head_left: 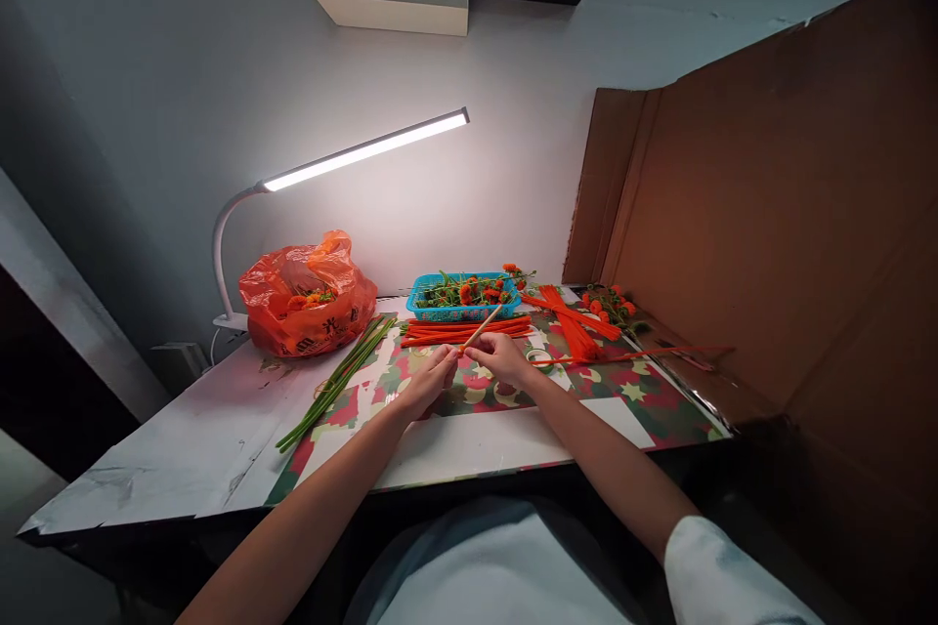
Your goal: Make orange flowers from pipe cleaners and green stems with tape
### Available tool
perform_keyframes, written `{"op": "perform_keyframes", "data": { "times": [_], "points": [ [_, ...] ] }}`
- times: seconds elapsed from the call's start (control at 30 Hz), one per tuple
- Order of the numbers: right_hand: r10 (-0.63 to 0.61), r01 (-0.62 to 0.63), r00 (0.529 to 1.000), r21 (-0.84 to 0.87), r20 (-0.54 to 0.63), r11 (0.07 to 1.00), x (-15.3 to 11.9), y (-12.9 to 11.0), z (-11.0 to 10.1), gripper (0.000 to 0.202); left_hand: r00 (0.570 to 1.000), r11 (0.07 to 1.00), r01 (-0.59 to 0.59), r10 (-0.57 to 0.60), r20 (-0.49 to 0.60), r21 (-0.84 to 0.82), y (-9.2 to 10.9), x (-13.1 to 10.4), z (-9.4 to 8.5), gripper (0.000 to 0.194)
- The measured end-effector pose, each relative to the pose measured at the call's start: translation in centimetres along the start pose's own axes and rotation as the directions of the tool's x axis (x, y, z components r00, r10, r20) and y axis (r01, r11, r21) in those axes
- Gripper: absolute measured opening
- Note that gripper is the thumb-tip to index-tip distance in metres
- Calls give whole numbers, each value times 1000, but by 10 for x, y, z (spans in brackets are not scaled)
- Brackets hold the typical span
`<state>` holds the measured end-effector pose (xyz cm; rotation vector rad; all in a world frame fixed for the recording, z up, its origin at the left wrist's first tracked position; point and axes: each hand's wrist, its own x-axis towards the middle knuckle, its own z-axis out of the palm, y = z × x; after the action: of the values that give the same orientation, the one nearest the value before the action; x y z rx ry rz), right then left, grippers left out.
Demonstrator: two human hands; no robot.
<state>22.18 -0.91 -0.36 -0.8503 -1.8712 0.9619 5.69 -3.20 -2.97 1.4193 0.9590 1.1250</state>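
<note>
Pale stick [485,325], tilted, fingertip-held between left hand [434,377], right hand [502,357]

Laden counter [168,439], part covered

A patterned sheet [678,402] covers the right part, a white panel [476,451] along its front. Behind sits a blue basket [440,313], red stems [432,337] just before it; orange bundles [575,334] and flowers [608,305] lie right. Leftward, a red bag [308,308] sits near slanting green stems [338,383].
</note>
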Motion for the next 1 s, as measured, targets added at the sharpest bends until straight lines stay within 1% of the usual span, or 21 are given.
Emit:
{"op": "perform_keyframes", "data": {
  "times": [0.1,0.17,0.23,0.3,0.4,0.47,0.57,0.67,0.73,0.77,0.83,0.87,0.93,1.0],
  "points": [
    [-20,19,1000,-48,-24,999,-2,-4,2,31,999,999,-35,36,-27,21,0,0,-1,35],
    [-27,26,999,-48,-22,999,-3,-5,4,32,996,997,-51,54,-68,50,1,0,0,32],
    [-24,24,1000,-22,-3,999,-2,-3,7,33,992,995,-58,66,-106,77,2,-1,2,31],
    [-1,-1,999,29,43,1000,0,1,9,36,991,995,-71,79,-109,71,4,-2,3,32],
    [37,-55,985,103,168,993,4,6,6,41,995,996,-93,93,-40,0,8,-3,3,37],
    [49,-79,970,119,240,990,5,5,0,41,997,996,-79,80,12,-43,12,-4,2,38],
    [64,-95,957,97,283,991,2,-4,-13,39,995,997,-30,37,95,-68,20,-7,-3,37],
    [81,-95,922,19,379,995,0,-14,-24,40,971,999,12,0,240,-50,24,-11,-9,37],
    [76,-55,880,-57,470,997,3,-20,-29,38,944,1000,18,-21,330,12,24,-12,-13,37],
    [67,-16,854,-103,516,995,6,-22,-31,35,932,998,7,-28,360,60,25,-12,-14,37],
    [46,101,814,-219,579,970,14,-29,-34,27,925,982,-44,-29,378,183,26,-11,-16,37],
    [35,171,809,-293,587,941,18,-32,-34,21,931,964,-82,-16,364,253,28,-9,-16,38],
    [1,300,839,-464,543,833,24,-40,-34,12,952,901,-164,37,305,402,32,-6,-15,39],
    [-40,373,875,-620,482,691,27,-47,-30,10,966,800,-221,103,236,558,38,-3,-14,37]
  ]
}}
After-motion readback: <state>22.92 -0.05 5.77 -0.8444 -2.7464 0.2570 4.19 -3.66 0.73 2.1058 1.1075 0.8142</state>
